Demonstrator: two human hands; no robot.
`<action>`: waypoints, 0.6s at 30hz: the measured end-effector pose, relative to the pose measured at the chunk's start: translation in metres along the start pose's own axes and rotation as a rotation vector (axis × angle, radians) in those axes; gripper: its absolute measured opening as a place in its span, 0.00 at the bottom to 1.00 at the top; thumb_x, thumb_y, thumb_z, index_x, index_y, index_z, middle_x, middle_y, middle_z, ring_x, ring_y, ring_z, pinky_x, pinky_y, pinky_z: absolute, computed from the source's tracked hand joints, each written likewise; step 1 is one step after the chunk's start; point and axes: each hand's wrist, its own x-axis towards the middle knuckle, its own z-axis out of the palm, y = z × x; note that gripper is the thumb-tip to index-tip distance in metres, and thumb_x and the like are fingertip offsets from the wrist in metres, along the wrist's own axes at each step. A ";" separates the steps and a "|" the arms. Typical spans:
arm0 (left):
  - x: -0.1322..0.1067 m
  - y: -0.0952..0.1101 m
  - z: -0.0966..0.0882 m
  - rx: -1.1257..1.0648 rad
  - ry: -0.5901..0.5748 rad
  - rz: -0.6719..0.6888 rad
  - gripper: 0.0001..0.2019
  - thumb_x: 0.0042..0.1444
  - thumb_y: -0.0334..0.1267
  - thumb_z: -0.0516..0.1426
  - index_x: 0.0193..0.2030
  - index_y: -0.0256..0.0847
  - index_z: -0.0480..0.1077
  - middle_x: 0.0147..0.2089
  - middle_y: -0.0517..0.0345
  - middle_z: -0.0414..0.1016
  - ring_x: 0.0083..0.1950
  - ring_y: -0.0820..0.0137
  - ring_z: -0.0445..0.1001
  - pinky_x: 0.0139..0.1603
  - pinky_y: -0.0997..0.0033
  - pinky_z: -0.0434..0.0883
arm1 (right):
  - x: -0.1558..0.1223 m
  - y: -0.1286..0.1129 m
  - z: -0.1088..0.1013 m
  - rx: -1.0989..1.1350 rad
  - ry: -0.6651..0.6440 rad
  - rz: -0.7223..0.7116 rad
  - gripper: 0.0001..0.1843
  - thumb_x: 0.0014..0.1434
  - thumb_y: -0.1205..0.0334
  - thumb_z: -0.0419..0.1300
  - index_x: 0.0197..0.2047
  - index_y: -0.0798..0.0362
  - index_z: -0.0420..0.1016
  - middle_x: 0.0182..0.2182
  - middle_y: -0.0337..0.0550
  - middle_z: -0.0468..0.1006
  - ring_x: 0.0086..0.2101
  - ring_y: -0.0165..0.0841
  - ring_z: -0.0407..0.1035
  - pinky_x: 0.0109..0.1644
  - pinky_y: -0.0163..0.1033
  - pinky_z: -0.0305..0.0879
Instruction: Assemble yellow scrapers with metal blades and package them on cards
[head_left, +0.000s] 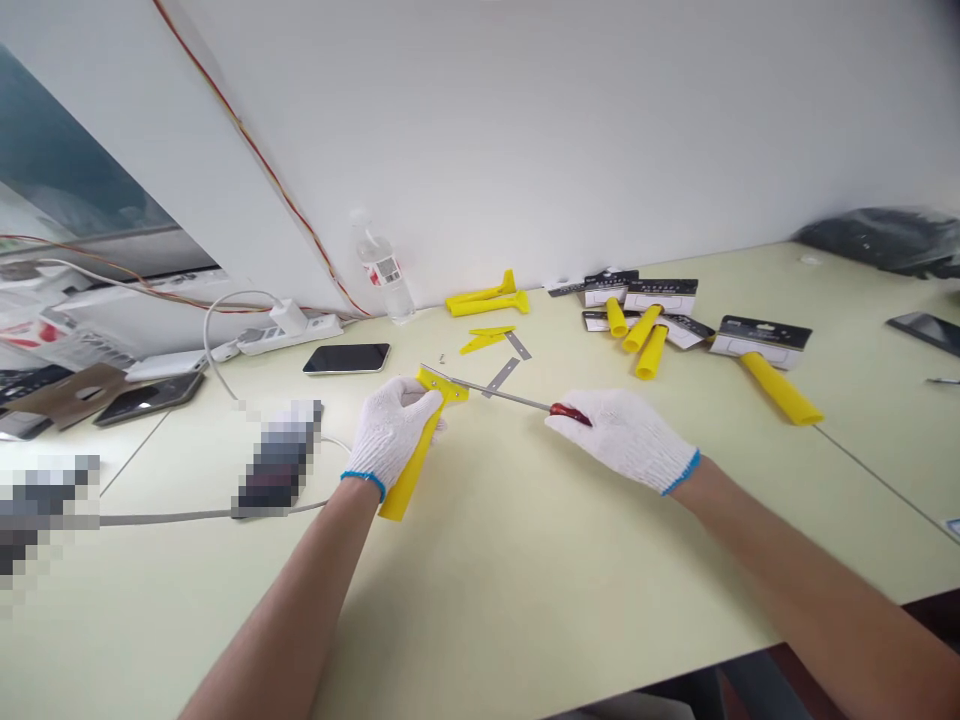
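My left hand (391, 435), in a white knit glove with a blue cuff, grips a yellow plastic scraper (407, 472) by its handle. My right hand (622, 440), gloved the same way, holds a red-handled screwdriver (499, 393). Its steel shaft reaches across to the scraper's head, with the tip at the head's far end. Two loose steel blades (501, 377) lie just beyond the hands, near yellow plastic parts (486, 340). Tiny screws (442, 357) sit near the scraper head. Several packaged yellow scrapers (761, 340) lie to the right.
A black smartphone (346, 358), a white power strip (289, 335) with a charger, and a plastic water bottle (384, 270) stand along the pale desk's back. Two long yellow handles (487, 298) lie by the wall. A pixelated object (277, 460) sits left, on a grey cable.
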 end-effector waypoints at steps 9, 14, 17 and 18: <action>0.000 -0.003 0.001 -0.017 0.007 -0.033 0.16 0.68 0.45 0.60 0.54 0.34 0.73 0.47 0.51 0.77 0.43 0.69 0.78 0.43 0.65 0.79 | -0.006 -0.007 -0.003 0.020 -0.004 0.007 0.18 0.70 0.47 0.55 0.35 0.47 0.78 0.31 0.37 0.81 0.32 0.36 0.74 0.35 0.40 0.61; -0.001 -0.003 0.003 0.010 0.006 -0.013 0.15 0.68 0.45 0.60 0.52 0.34 0.74 0.44 0.53 0.78 0.40 0.71 0.78 0.40 0.68 0.78 | -0.007 -0.007 -0.003 0.025 -0.013 -0.004 0.17 0.70 0.49 0.55 0.36 0.47 0.79 0.32 0.37 0.82 0.33 0.35 0.74 0.38 0.40 0.62; -0.002 -0.004 0.002 0.036 -0.003 -0.001 0.16 0.68 0.45 0.60 0.52 0.34 0.74 0.45 0.53 0.78 0.40 0.70 0.78 0.41 0.67 0.78 | -0.006 -0.008 -0.002 0.029 -0.009 -0.004 0.17 0.70 0.49 0.55 0.37 0.47 0.80 0.32 0.36 0.82 0.34 0.35 0.74 0.38 0.40 0.61; -0.002 -0.004 0.002 0.045 -0.009 0.002 0.16 0.68 0.45 0.60 0.53 0.34 0.74 0.46 0.52 0.78 0.41 0.70 0.78 0.42 0.67 0.79 | -0.006 -0.008 -0.002 0.029 -0.009 -0.004 0.17 0.70 0.49 0.55 0.38 0.47 0.80 0.33 0.36 0.82 0.34 0.35 0.74 0.38 0.40 0.62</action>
